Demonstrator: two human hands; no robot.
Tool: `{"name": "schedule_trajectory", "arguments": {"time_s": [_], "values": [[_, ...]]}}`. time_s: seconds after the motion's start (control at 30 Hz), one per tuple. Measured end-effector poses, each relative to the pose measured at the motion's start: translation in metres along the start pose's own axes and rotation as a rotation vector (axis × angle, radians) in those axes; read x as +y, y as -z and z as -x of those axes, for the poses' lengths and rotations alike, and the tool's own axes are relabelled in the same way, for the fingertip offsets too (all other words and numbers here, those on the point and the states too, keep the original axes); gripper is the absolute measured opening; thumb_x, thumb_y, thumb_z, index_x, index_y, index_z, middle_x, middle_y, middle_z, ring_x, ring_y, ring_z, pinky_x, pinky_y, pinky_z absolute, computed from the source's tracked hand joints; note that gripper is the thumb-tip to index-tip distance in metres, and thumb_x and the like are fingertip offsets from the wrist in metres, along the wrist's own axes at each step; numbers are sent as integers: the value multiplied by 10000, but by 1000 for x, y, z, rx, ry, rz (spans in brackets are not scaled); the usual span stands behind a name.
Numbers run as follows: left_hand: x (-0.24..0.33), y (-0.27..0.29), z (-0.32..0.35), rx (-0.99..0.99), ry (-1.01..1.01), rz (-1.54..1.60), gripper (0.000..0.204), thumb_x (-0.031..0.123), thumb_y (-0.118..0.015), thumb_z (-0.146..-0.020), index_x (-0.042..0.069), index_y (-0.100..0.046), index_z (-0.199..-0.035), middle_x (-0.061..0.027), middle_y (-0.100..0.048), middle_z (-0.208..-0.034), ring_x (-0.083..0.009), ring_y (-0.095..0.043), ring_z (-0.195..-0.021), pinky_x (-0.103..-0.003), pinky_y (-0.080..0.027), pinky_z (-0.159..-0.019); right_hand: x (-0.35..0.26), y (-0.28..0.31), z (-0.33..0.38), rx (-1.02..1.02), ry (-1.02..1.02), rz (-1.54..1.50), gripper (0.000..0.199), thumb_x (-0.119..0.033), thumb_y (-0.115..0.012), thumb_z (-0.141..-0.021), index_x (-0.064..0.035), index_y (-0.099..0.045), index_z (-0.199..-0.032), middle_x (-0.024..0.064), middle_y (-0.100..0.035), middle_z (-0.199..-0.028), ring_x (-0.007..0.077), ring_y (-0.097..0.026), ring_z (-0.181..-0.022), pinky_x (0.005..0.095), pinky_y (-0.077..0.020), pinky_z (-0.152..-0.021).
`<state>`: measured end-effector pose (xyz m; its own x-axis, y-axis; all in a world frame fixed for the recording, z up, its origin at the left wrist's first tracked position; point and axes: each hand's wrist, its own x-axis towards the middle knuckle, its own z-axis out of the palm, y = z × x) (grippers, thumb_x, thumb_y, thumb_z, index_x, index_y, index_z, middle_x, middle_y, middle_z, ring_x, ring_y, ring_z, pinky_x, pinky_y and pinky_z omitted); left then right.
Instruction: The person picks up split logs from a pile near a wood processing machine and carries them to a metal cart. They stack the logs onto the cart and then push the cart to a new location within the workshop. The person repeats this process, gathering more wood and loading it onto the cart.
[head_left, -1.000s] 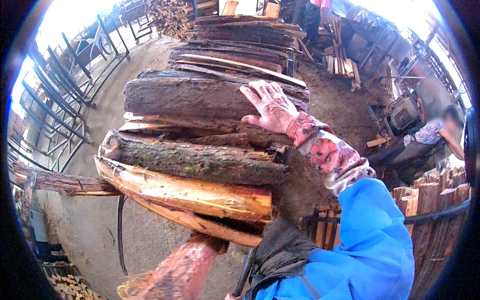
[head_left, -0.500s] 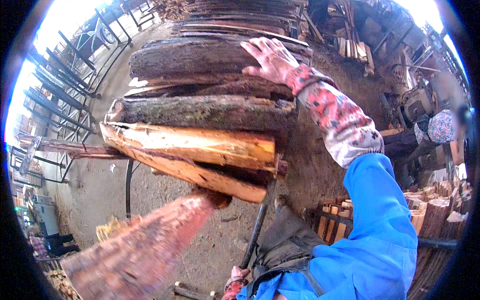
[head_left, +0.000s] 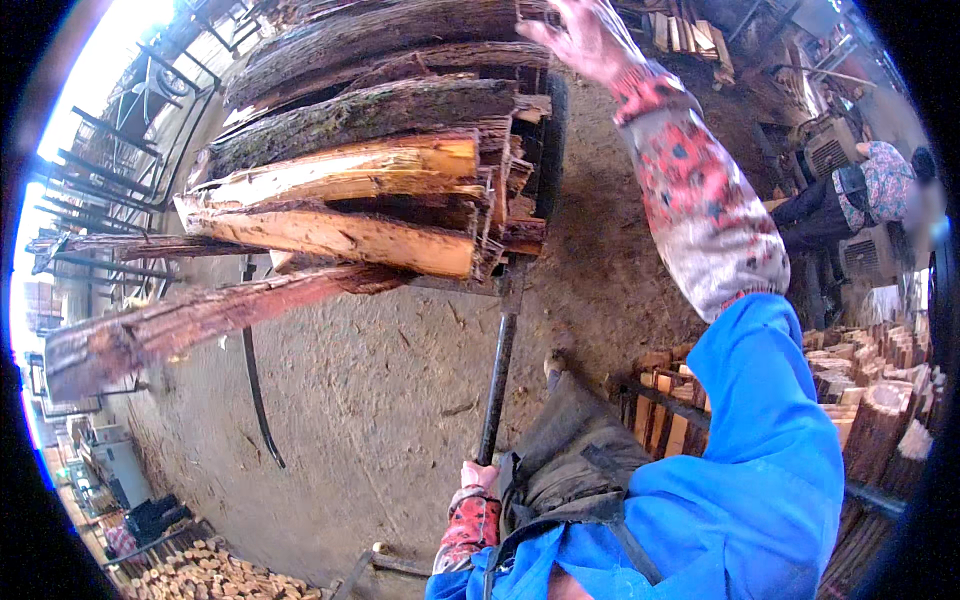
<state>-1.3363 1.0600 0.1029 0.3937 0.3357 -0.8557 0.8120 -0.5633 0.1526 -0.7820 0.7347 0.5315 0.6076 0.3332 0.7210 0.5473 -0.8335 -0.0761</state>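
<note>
My left hand (head_left: 479, 475), low in the view, is wrapped round a dark metal bar (head_left: 497, 385) that runs up to the near right end of a wood stack. My right hand (head_left: 588, 42) is at the top edge with its fingers apart, by the right end of a dark bark-covered log (head_left: 380, 45); whether it touches is unclear. Nearer lie a mossy log (head_left: 360, 118), a pale split log (head_left: 340, 172) and a second split piece (head_left: 340, 232). A reddish bark-covered slab (head_left: 200, 318) juts out to the left from the stack's near side.
Metal racks (head_left: 120, 165) line the far left. Split wood in a frame (head_left: 665, 410) stands close on my right, with more cut wood (head_left: 890, 400) beyond it. A person (head_left: 865, 190) bends near machinery at right. A firewood heap (head_left: 215, 575) lies lower left.
The stack sits farther up and left in the view, and the reddish slab has shifted up with it. My right hand has gone from the log's top toward its right end.
</note>
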Motion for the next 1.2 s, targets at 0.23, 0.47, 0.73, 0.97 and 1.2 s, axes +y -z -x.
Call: {"name": "schedule_trajectory", "arguments": {"time_s": [0.23,0.47,0.73,0.97,1.2], "values": [[3,-14,-35,27,-75,26,362,199,-720,-601,-55,-699,-858,-188,-699,-771,-300,-702,-767,-390,-541,-724,38,45,178,-161,-320,145,571,-321,-712,-790,-14,-549,-1243,254,-527,-1186,402,-527,-1112,442,-455,-950],[33,-22,-42,37,-102,72,289,181,-702,-588,-55,-673,-753,-135,-663,-644,-222,-668,-612,-351,-524,-599,35,31,365,-581,-739,113,526,-381,-674,-817,-45,-574,-1209,257,-518,-1176,414,-527,-1108,463,-448,-959],[57,-30,-48,152,-102,-5,290,198,-702,-596,-60,-680,-728,-159,-665,-645,-259,-683,-638,-357,-534,-607,-46,-9,507,-960,-842,-174,507,-479,-634,-808,-52,-644,-1081,205,-652,-1028,397,-598,-995,482,-472,-863],[51,-36,-61,257,-58,-186,476,288,-772,-599,-70,-666,-894,-224,-692,-869,-347,-683,-883,-430,-525,-789,-92,10,566,-1025,-1062,-233,449,-493,-644,-797,-68,-667,-942,170,-676,-897,369,-644,-885,471,-500,-783],[62,-4,-27,-40,-312,-506,352,290,-673,-737,16,-675,-958,-229,-684,-919,-380,-664,-947,-468,-525,-791,-85,45,603,-1125,-1200,-226,517,-510,-639,-810,-36,-666,-1015,176,-679,-972,353,-641,-945,424,-503,-820]]}}
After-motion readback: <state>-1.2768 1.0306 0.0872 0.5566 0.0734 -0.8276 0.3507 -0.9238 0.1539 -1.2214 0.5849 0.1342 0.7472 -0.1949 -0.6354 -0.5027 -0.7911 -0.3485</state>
